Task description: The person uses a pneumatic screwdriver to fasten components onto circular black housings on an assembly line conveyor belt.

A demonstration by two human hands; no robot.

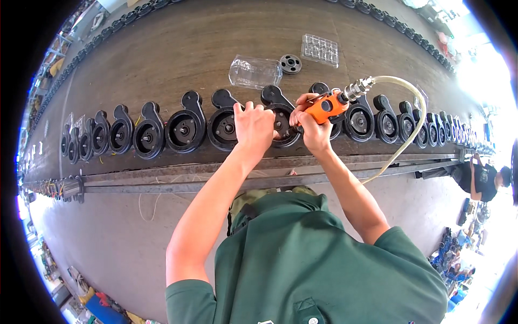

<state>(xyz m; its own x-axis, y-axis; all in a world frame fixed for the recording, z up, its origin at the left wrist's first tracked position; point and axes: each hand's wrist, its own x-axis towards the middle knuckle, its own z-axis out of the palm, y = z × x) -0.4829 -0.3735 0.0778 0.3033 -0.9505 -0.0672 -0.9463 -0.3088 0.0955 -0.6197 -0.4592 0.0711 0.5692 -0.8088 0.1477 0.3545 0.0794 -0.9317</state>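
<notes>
Long rows of black round housings, each with a smaller round lobe on a short neck, lie on the brown table. My left hand (pixel 254 127) is curled at the left side of one black housing (pixel 286 133), its thumb against the open round part. Closed round an orange air-powered tool (pixel 325 109), my right hand (pixel 311 127) is at the same housing's right side. The tool's working end points down-left toward the housing; my fingers hide its tip. A metal coupling (pixel 358 89) joins the tool to a clear hose (pixel 418 102).
Farther back lie a clear plastic container (pixel 255 72), a black round disc with holes (pixel 290 63) and a clear compartment tray (pixel 320 50). A metal rail (pixel 145 187) runs along the table's near edge. Another person (pixel 485 178) is at the far right.
</notes>
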